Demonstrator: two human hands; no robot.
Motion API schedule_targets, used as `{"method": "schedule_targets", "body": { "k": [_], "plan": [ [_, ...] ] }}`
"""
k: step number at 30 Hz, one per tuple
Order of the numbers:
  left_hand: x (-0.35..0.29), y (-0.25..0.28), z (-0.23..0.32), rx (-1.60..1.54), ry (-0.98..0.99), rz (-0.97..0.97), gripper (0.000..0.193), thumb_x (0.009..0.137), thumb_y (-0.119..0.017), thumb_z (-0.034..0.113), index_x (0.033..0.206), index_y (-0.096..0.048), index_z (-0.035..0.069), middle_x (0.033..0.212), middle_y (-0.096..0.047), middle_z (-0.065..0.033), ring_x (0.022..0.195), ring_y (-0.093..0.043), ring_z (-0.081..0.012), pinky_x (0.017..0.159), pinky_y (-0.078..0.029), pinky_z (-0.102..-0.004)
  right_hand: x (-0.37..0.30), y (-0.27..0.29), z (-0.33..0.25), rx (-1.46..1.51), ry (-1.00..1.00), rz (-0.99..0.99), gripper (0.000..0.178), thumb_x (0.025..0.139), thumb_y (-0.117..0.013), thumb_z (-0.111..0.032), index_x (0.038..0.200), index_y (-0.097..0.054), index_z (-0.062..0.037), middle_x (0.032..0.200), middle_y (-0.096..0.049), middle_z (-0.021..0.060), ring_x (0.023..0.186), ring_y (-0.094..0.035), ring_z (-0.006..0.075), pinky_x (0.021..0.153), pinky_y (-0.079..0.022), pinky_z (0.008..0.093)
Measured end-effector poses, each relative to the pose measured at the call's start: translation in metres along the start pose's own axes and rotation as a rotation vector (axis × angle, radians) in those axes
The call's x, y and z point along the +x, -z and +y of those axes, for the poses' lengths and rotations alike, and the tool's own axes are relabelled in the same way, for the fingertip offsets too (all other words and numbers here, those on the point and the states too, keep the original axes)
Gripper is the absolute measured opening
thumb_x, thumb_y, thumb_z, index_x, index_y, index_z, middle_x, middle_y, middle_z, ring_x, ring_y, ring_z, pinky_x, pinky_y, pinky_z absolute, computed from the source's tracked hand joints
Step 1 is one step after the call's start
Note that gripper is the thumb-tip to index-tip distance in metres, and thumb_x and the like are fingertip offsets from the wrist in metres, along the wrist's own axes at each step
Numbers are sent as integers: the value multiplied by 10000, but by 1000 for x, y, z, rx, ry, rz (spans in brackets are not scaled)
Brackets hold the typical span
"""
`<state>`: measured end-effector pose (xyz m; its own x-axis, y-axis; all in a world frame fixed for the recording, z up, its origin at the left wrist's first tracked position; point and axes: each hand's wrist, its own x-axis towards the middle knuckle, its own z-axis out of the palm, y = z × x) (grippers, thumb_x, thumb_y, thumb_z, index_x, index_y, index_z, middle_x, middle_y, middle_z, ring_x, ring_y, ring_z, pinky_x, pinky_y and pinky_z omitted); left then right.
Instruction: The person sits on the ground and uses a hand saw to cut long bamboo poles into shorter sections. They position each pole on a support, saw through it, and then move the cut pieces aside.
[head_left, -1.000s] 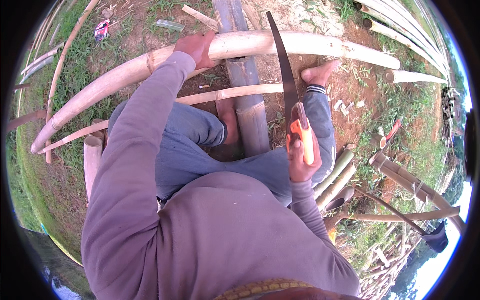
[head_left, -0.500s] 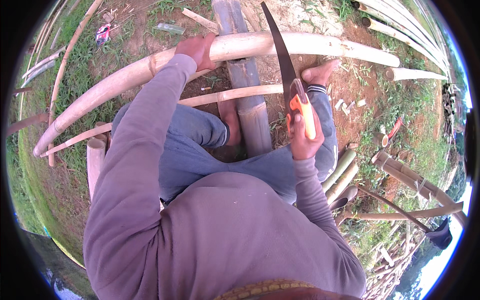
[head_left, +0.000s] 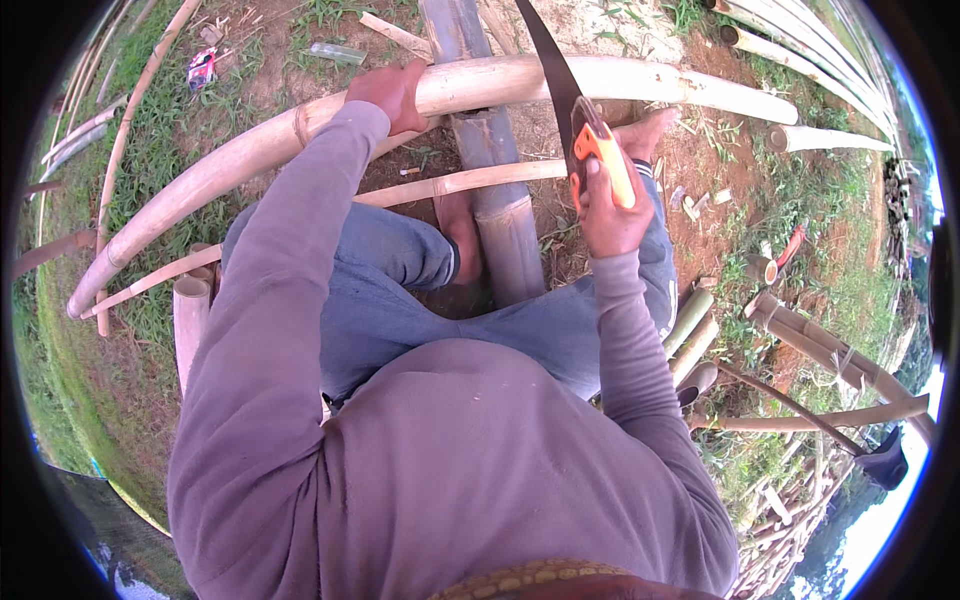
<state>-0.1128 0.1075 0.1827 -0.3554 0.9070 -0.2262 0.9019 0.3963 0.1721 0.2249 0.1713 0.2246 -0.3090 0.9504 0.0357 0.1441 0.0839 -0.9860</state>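
Note:
A thick pale bamboo pole lies crosswise in front of me, resting over a grey bamboo log that runs away from me. My left hand is closed round the pole, just left of the log. In my right hand is the orange handle of a hand saw. Its dark curved blade crosses the pole to the right of the log, the tip pointing away from me. Whether the teeth are in a cut cannot be made out. A thin split bamboo strip lies across the log nearer me.
My bare feet are on either side of the log. At right lie an orange tool, small bamboo offcuts and tied bamboo pieces. More poles lie far right. A clear bottle is on the ground beyond my left hand.
My right hand and the saw have slid forward, away from me, across the pole. My left hand keeps its hold, and the pole has barely shifted.

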Motion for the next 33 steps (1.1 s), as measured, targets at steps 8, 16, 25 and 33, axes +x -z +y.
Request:
{"method": "schedule_targets", "body": {
  "k": [8, 16, 25, 33],
  "plan": [
    [0, -11, -5, -21, -18, 21, 768, 731, -887, 408, 1367, -541, 154, 1237, -694, -181, 1140, -705, -431, 965, -566, -550, -103, 70, 2, -82, 130, -37, 453, 1053, -694, -104, 1434, -579, 111, 1331, -700, 193, 1151, -712, 217, 890, -633, 304],
    [3, -8, -7, -6, 7, -2, 789, 715, -887, 419, 1380, -541, 175, 1216, -716, -177, 1137, -708, -436, 962, -567, -555, -12, 9, -3, -33, -11, -25, 412, 1038, -725, -95, 1401, -631, 76, 1207, -730, 119, 969, -700, 116, 794, -602, 267],
    [3, -16, -5, -14, -10, 36, 786, 711, -886, 409, 1376, -542, 168, 1217, -714, -177, 1128, -713, -426, 966, -564, -561, -68, 45, 26, 79, 44, -14, 448, 1060, -678, -89, 1447, -563, 104, 1354, -684, 179, 1130, -710, 212, 939, -633, 332],
    [3, -1, -2, -24, 6, 3, 796, 712, -882, 422, 1382, -536, 165, 1211, -703, -189, 1129, -705, -432, 970, -562, -555, 6, -4, 11, 46, 1, -7, 409, 1037, -736, -99, 1404, -641, 53, 1112, -742, 73, 894, -680, 87, 732, -570, 245]
  ]
}}
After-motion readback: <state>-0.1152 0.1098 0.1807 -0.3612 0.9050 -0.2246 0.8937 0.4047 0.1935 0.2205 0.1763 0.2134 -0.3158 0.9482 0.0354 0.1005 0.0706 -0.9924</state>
